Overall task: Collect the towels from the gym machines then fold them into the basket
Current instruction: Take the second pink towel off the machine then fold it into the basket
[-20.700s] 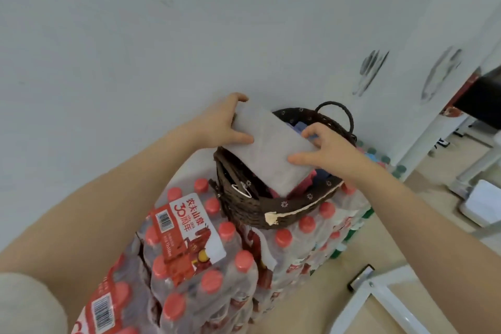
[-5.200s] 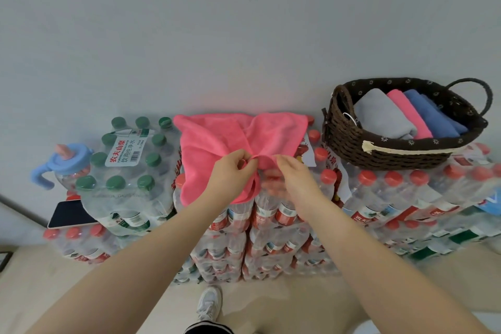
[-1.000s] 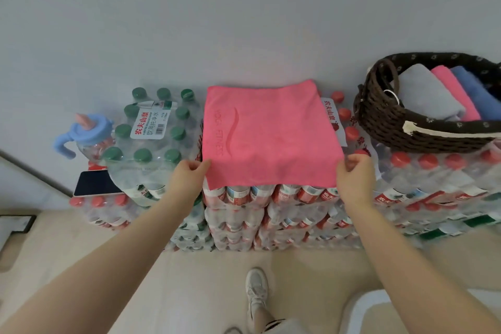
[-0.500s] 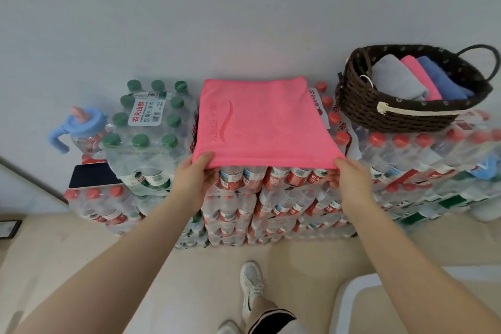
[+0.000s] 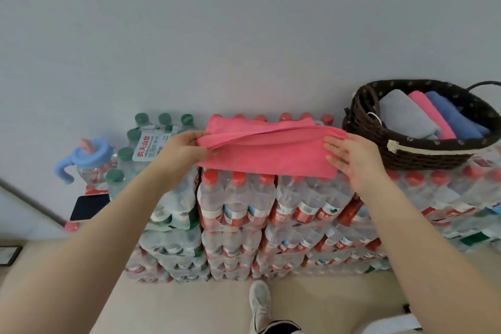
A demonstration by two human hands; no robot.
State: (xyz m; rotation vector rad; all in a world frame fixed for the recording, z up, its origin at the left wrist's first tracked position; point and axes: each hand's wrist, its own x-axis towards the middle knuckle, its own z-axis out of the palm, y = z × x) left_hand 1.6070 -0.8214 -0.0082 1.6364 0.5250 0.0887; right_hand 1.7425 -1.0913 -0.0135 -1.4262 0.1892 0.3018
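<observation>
A pink towel (image 5: pixel 267 150) lies folded over on top of the stacked packs of red-capped water bottles (image 5: pixel 238 203). My left hand (image 5: pixel 187 149) pinches the towel's left edge, lifted a little off the layer below. My right hand (image 5: pixel 349 156) lies on the towel's right end with its fingers straight. To the right stands a dark wicker basket (image 5: pixel 401 150) on the bottles, holding a folded grey towel (image 5: pixel 404 115), a pink one (image 5: pixel 431 114) and a blue one (image 5: pixel 458 116) side by side.
Green-capped bottle packs (image 5: pixel 151 144) stand left of the towel, with a blue-lidded sippy cup (image 5: pixel 89 156) and a dark phone (image 5: pixel 88 206) further left. A plain wall rises right behind the stacks. My shoe (image 5: pixel 260 304) is on the beige floor below.
The towel lay spread flat with both hands on its near corners; the near half has since been brought over toward the wall, halving it. My right hand now lies flat on it.
</observation>
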